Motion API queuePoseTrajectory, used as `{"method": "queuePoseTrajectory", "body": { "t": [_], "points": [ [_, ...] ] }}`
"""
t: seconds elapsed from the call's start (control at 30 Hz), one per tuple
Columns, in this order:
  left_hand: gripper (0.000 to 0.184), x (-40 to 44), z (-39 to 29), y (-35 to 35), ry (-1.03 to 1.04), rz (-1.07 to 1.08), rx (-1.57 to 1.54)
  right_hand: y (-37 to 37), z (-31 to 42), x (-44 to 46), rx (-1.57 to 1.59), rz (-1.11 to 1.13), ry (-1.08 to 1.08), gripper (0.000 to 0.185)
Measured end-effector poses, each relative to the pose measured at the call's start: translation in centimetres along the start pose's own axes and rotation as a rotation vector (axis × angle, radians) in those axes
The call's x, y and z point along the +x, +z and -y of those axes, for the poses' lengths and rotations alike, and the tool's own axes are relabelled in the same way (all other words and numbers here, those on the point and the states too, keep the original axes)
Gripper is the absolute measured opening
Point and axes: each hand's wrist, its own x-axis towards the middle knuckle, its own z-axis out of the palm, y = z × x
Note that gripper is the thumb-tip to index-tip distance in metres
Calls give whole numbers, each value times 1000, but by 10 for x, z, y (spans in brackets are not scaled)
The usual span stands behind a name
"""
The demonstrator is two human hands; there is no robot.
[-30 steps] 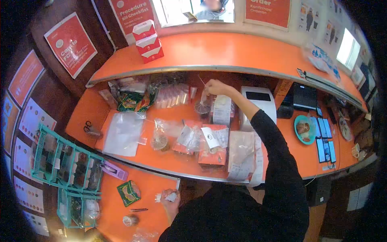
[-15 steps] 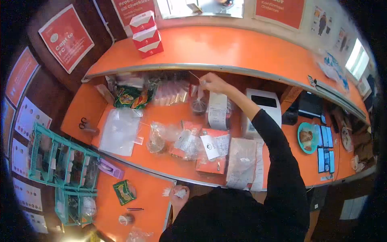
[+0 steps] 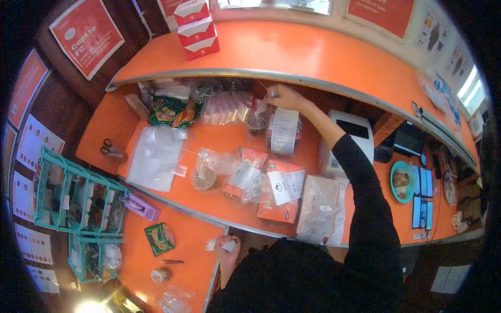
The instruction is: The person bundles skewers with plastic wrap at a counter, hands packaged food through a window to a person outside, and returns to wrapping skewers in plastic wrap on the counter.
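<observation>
My right hand (image 3: 281, 97) reaches under the upper shelf, its fingers pinched round something small that I cannot make out. Just left of it stands a tied clear bag with dark contents (image 3: 257, 121), and below it a box with a long receipt (image 3: 284, 131). My left hand (image 3: 227, 250), low by the corner of the lower counter, is closed round a crumpled white item (image 3: 228, 245), with white strands poking out to its left. Red boxes in clear plastic (image 3: 282, 207) lie between the two hands.
A green packet (image 3: 159, 239) and a small cup (image 3: 159, 275) are on the lower counter. Teal racks (image 3: 78, 201) stand left. A white printer (image 3: 348, 136), a teal plate (image 3: 394, 194) and several phones are right. The metal-edged shelf (image 3: 292, 47) overhangs.
The view has shifted, so the upper shelf appears higher. My right hand stays raised near the shelf edge, beside the tied bag. My left hand still holds the white item.
</observation>
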Motion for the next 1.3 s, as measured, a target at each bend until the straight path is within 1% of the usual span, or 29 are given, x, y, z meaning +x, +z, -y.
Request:
{"method": "queuePoseTrajectory", "body": {
  "t": [0.03,0.07,0.1,0.13,0.17,0.2,0.27,0.33,0.37,0.4,0.47,0.53,0.57,0.63,0.73,0.8,0.83,0.87,0.93,0.97,1.0,1.03,1.07,1.1,1.13,1.17,1.23,1.27,1.3],
  "points": [
    [29,3,0,-5,52,23,124,6,-7,2,3,2,1,32],
    [29,2,0,-3,107,40,246,14,-13,4,-75,-140,-102,32],
    [28,2,-2,0,-27,10,-10,19,-18,6,-154,-284,-206,33],
    [28,1,-3,2,-160,-21,-266,20,-24,8,-152,-285,-206,33],
    [28,3,-1,-3,-159,-19,-265,14,-18,7,-120,-183,-159,33],
    [28,6,3,-7,-46,25,-62,9,-12,5,-89,-82,-113,32],
    [29,6,3,-10,70,71,142,8,-4,3,-60,-77,-105,31],
    [15,1,-3,-6,-196,232,-261,5,3,0,-34,-73,-98,30],
    [15,7,-2,-14,-196,236,-262,1,12,-4,-37,-57,-96,29],
    [19,13,-1,-22,-100,216,-57,-1,17,-6,-39,-40,-94,28],
    [24,16,0,-27,-2,194,148,4,12,-1,-59,-65,-85,27],
    [26,11,-1,-18,-52,86,-1,11,6,7,-80,-88,-81,26],
    [26,5,-2,-7,-51,90,-5,15,3,12,-62,-72,-40,27],
    [29,-5,-3,8,-118,-24,-207,14,8,12,-45,-53,0,28],
    [29,-3,-2,1,-124,-16,-278,9,19,9,-38,2,55,30],
    [29,-6,-1,3,-134,-17,-308,7,12,11,53,18,-48,33],
    [29,-7,0,4,-144,-18,-335,9,9,10,51,21,-50,33],
    [29,-6,0,3,-142,-18,-340,13,9,6,-28,-142,-59,33],
    [29,-3,2,-5,-161,-22,-351,13,6,8,-108,-304,-70,33],
    [29,0,5,-10,-160,-20,-355,10,2,14,-64,-181,31,33],
    [29,3,9,-15,-24,-41,-137,9,-2,19,-20,-58,132,32],
    [29,5,12,-20,47,-44,-29,11,-6,21,-22,-59,128,32],
    [30,3,15,-16,117,-54,79,10,2,17,58,17,58,30],
    [31,-13,16,6,126,-24,126,8,16,10,136,94,-15,27],
    [31,-15,15,13,135,-2,146,6,31,3,196,161,29,23],
    [31,-16,15,19,145,19,166,7,35,1,190,156,18,23],
    [33,-6,12,6,-67,-75,-229,5,43,1,24,50,-196,20],
    [34,1,14,1,-68,-64,-210,5,48,-1,12,48,-210,20],
    [34,6,16,-6,-66,-49,-223,4,53,-1,-116,25,-314,20]
  ]
}}
